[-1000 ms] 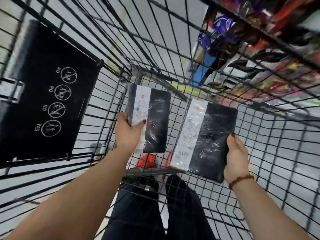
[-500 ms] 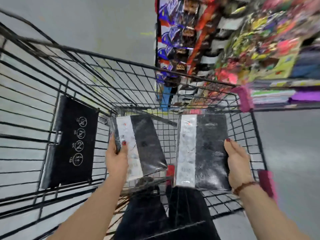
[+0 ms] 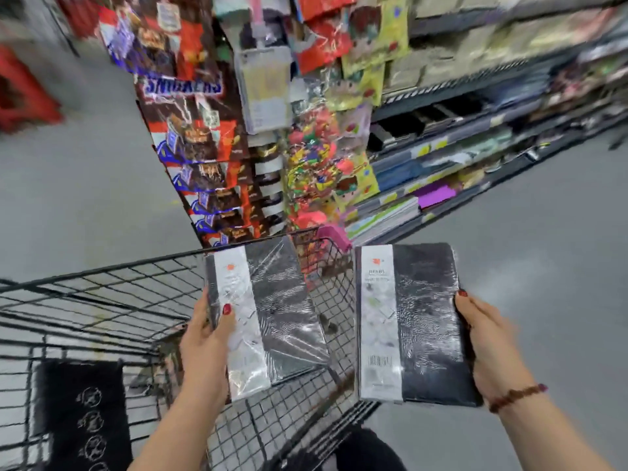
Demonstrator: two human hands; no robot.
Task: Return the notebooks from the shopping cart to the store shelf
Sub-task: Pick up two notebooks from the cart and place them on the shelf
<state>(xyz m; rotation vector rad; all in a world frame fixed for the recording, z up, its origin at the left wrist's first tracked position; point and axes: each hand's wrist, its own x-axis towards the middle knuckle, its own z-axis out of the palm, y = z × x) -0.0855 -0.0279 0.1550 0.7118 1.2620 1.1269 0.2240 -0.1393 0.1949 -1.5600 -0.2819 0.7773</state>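
I hold two shrink-wrapped black notebooks, each with a white band down its left side. My left hand (image 3: 207, 338) grips the left notebook (image 3: 278, 311) by its spine, above the black wire shopping cart (image 3: 102, 300). My right hand (image 3: 489, 341) grips the right notebook (image 3: 424, 321) by its right edge, out past the cart's right rim over the grey floor. The store shelf (image 3: 458, 154) with stacked notebooks and paper goods runs along the upper right.
A rack of chocolate bar packs (image 3: 200, 141) and hanging toy packets (image 3: 326, 158) stands just beyond the cart's front. The cart's black child-seat flap (image 3: 81, 413) sits at lower left. A pink corner bumper (image 3: 334, 234) caps the cart's front right. Grey floor lies on both sides.
Both notebooks have risen out of the cart basket and the view has tilted up toward the shelves. The right notebook has moved right, past the cart rim.
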